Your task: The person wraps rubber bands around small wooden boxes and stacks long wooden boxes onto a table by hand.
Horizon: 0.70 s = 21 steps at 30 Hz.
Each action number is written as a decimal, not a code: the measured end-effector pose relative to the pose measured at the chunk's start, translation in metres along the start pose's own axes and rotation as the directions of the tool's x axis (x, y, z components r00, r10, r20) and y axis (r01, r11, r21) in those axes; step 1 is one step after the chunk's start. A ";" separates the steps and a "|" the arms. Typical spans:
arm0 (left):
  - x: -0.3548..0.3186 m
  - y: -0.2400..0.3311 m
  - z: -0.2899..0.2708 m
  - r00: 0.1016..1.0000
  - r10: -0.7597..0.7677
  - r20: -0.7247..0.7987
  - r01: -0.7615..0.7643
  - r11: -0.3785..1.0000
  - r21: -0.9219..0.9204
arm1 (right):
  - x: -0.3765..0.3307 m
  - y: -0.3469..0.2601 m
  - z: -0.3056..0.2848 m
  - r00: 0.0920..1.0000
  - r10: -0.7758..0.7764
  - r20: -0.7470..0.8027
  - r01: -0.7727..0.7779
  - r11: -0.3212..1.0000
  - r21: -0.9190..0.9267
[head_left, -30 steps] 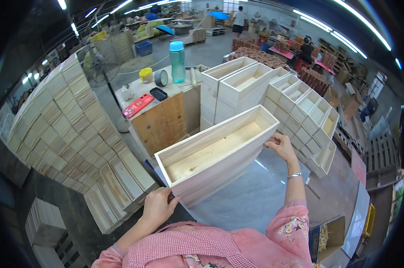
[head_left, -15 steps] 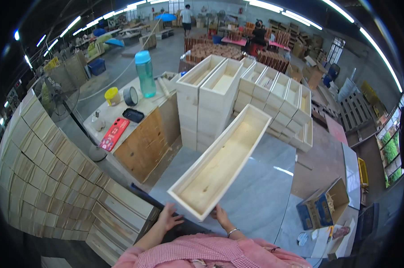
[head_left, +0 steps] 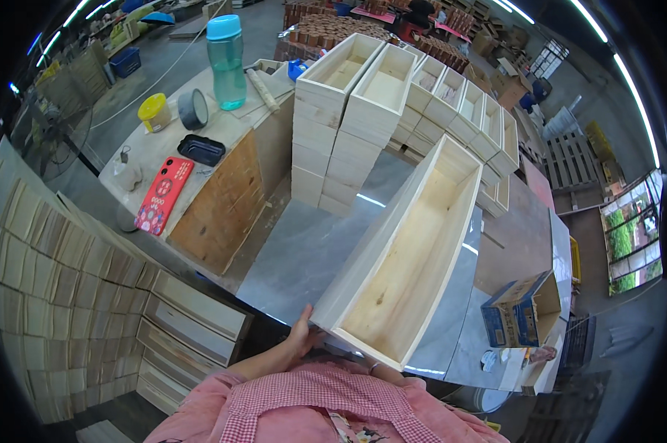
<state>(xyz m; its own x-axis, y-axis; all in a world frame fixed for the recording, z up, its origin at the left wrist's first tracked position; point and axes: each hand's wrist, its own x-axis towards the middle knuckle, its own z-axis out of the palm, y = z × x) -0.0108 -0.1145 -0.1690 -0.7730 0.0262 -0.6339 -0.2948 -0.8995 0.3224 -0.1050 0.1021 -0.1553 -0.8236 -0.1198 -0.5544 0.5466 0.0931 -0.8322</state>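
currently, through the head view, i see a long, open wooden box (head_left: 415, 266) in front of the person, slanting away to the right over the glossy grey tabletop (head_left: 300, 240); i can't tell whether it rests there. the left hand (head_left: 301, 337) touches its near left corner, partly spread, but i can't tell whether it grips. the right hand is hidden by the near end, so its state escapes me; only the wrist (head_left: 387, 373) shows. beyond, i see stacked boxes (head_left: 319, 140), a teal bottle (head_left: 228, 74) and a red phone (head_left: 165, 196).
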 end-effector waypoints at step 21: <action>0.190 0.127 0.185 0.961 0.214 -0.175 -0.217 0.976 -0.003 | 0.273 -0.171 0.060 0.984 -0.062 0.169 0.073 0.996 -0.057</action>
<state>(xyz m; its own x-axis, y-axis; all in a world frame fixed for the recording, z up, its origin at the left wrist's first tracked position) -0.2991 -0.1432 -0.1179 -0.7075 -0.2434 -0.6635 -0.1182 -0.8848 0.4507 -0.4139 -0.0060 -0.1647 -0.8187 -0.2906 -0.4953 0.4755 0.1405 -0.8684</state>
